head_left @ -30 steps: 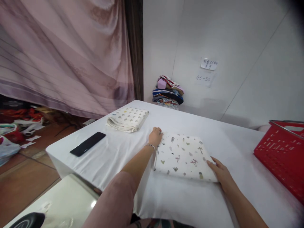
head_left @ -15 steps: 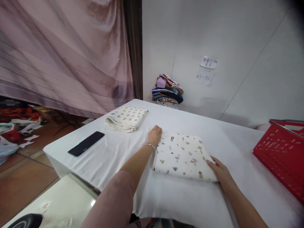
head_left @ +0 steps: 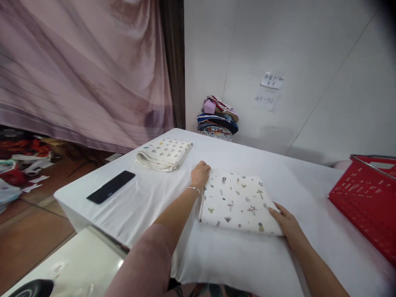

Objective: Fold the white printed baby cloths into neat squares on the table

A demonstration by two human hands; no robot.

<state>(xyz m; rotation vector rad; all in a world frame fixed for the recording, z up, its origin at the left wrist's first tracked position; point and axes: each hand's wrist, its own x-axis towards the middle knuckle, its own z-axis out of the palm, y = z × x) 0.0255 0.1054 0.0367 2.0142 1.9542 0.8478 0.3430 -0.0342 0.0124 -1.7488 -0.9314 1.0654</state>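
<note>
A folded white cloth printed with palm trees, a flamingo and cacti lies flat on the white-covered table. At its far left corner my left hand is closed on the edge, a bracelet round the wrist. My right hand grips the right edge, thumb on top and the other fingers partly hidden beside and under the fabric. Further back to the left sits a second folded cloth, cream with small grey motifs, touched by neither hand.
A black phone lies near the table's left edge. On the right stands a red plastic basket with a metal handle. Behind the table is a stack of folded fabrics against the wall. A pink curtain hangs at left.
Almost nothing differs. My left hand has shifted very slightly at the cloth's far left corner; the cloth and my right hand stay in place.
</note>
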